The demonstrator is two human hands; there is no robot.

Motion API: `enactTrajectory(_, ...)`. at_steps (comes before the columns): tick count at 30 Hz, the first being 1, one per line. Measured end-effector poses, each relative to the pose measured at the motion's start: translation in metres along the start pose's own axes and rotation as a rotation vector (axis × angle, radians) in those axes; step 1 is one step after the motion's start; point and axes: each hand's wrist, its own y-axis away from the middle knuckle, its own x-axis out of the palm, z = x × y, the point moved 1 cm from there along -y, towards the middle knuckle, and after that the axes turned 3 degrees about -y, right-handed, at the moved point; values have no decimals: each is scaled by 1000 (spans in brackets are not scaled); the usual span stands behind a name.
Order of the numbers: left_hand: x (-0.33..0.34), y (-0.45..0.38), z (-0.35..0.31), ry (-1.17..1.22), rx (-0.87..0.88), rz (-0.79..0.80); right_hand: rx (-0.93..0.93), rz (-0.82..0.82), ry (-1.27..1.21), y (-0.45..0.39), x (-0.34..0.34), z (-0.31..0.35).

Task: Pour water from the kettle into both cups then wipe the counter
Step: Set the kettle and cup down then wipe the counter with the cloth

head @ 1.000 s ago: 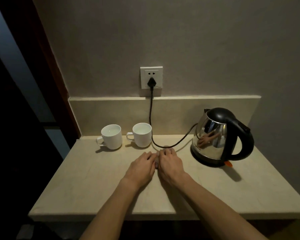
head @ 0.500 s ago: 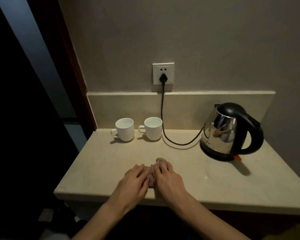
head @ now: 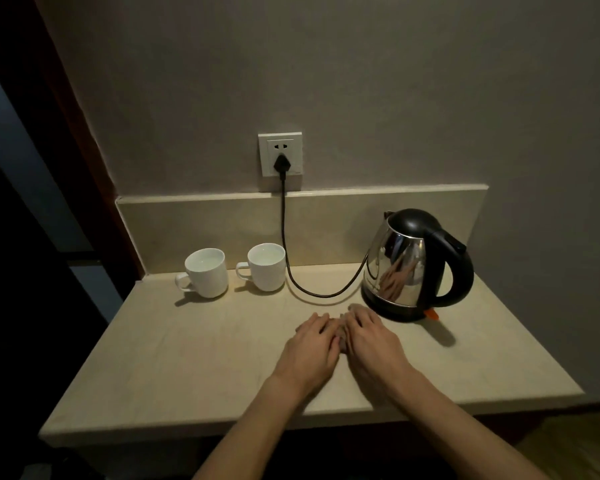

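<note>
Pressing flat, both the left hand point(head: 312, 348) and right hand point(head: 373, 344) pin a cloth point(head: 342, 337) to the counter point(head: 187, 368), grip unclenched.

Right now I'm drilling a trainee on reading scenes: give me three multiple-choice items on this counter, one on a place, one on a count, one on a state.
1. Where does the kettle stand relative to the cups?
A. To their right
B. Between them
C. To their left

2. How many white cups are on the counter?
A. One
B. Two
C. Three

3. What state is the plug in?
A. Lying on the counter
B. Hanging loose
C. Pushed into the wall socket

Answers: 1 A, it stands right of both; 2 B, left cup and right cup; 3 C, it sits in the socket.
</note>
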Motion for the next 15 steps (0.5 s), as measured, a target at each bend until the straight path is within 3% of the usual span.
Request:
enactTrajectory(7,-26,-2,84,-19,-148,-36,-60,59,-28,-63,12,69)
enactTrajectory(15,-59,83,162,-57,-320,-86,-245,120,21,-68,25,177)
